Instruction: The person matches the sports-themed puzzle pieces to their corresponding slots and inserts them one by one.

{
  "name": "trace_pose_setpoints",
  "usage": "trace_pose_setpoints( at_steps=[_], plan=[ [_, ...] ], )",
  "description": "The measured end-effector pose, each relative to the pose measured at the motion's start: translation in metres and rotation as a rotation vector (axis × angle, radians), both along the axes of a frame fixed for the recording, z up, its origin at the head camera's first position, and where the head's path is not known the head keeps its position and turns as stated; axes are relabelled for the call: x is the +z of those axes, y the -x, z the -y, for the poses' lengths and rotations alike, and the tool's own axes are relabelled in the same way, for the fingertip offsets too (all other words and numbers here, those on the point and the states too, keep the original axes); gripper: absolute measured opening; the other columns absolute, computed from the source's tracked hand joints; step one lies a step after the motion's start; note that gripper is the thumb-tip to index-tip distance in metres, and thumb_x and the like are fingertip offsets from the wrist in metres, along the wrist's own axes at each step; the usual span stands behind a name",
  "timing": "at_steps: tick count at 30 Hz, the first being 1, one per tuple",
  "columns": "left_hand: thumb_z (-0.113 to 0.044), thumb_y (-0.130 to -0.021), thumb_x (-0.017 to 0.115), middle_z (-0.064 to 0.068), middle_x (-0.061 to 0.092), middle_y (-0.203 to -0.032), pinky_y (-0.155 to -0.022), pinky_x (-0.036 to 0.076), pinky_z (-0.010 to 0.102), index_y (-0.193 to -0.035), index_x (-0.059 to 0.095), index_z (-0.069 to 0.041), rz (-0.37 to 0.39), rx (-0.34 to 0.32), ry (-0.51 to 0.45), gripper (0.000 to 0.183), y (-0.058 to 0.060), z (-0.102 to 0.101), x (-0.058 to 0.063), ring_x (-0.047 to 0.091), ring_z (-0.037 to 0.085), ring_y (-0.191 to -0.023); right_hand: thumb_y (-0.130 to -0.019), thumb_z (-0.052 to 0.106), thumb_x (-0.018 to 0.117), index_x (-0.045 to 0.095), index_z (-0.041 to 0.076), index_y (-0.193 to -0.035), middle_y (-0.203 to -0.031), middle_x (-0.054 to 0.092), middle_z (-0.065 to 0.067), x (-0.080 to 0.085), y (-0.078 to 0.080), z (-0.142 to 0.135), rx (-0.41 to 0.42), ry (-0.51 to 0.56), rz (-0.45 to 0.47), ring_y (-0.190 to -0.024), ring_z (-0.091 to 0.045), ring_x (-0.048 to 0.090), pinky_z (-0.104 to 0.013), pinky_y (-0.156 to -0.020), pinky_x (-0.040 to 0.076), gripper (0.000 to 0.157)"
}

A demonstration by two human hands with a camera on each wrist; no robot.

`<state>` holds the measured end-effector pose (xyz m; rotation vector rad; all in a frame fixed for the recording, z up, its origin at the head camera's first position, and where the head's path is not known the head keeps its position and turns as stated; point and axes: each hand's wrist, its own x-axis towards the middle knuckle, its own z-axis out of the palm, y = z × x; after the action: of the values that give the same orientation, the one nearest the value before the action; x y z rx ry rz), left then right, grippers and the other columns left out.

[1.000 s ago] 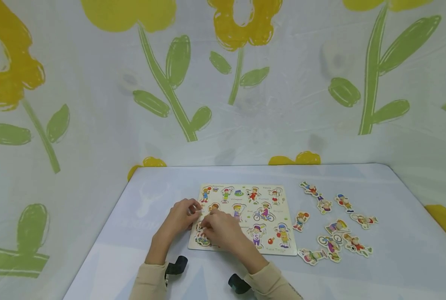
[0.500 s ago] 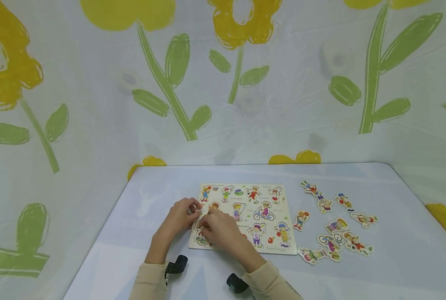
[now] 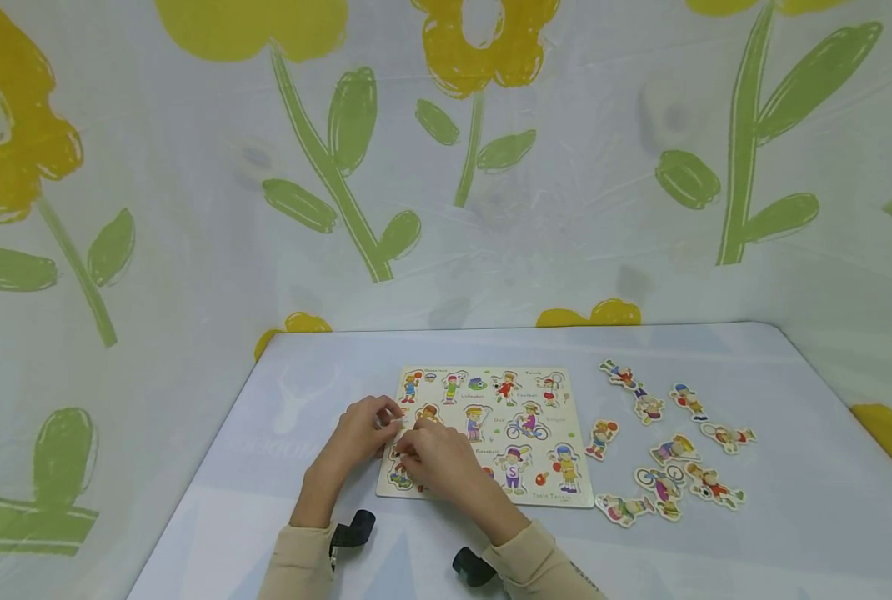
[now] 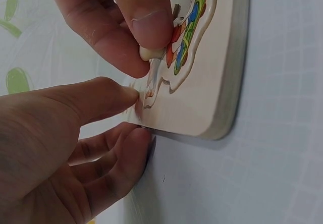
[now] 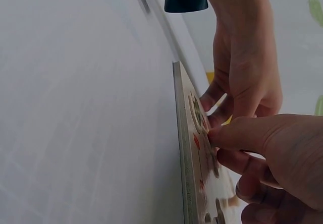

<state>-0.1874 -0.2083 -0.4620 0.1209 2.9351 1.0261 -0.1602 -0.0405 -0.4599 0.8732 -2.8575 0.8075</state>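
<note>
A wooden puzzle board (image 3: 483, 497) printed with sporty figures lies on the table before me. My left hand (image 3: 361, 431) grips its left edge, thumb over the top and fingers curled at the side, as the left wrist view shows. Reaching across the board's lower left part, my right hand (image 3: 438, 457) pinches a small cream-edged puzzle piece (image 4: 151, 54) between thumb and forefinger, most of it hidden by the fingertips. Directly beneath is a figure-shaped recess with a colourful skateboard picture (image 4: 189, 32).
Several loose figure pieces lie right of the board, among them a ball player (image 3: 603, 438), a cyclist (image 3: 663, 490) and a footballer (image 3: 714, 487). Dark wrist cameras (image 3: 473, 567) sit at both cuffs. A flower-printed cloth (image 3: 566, 208) hangs behind the table.
My right hand has shifted slightly left over the board's lower left corner, fingers still pinched. The left hand and the loose pieces stay in place.
</note>
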Motion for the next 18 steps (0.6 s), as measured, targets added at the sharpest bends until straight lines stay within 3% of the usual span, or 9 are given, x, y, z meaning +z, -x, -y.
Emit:
trace_pose_setpoints(
  at_steps=[10,18],
  plan=[
    [-0.014,-0.086,0.070,0.003,0.060,-0.082,-0.059,0.041,0.025,-0.095,0.068,-0.012,-0.043,-0.014,0.042,0.009,0.0013,0.0009,-0.0022,0.050,0.013,-0.067,-0.086,0.019,0.074,0.077,0.019,-0.096,-0.086,0.066,0.008,-0.0024,0.0003,-0.0014,-0.015,0.014,0.064,-0.071,-0.002,0.049,-0.018,-0.061,0.041,0.011],
    [-0.015,-0.086,0.070,0.002,0.059,-0.082,-0.057,0.041,0.024,-0.096,0.068,-0.013,-0.036,-0.008,0.043,0.010,0.0011,0.0009,-0.0021,0.050,0.012,-0.066,-0.087,0.017,0.073,0.076,0.018,-0.100,-0.084,0.066,0.007,0.0000,-0.0008,-0.0037,-0.018,0.008,0.112,-0.067,-0.004,0.047,-0.019,-0.059,0.038,0.013]
  ],
)
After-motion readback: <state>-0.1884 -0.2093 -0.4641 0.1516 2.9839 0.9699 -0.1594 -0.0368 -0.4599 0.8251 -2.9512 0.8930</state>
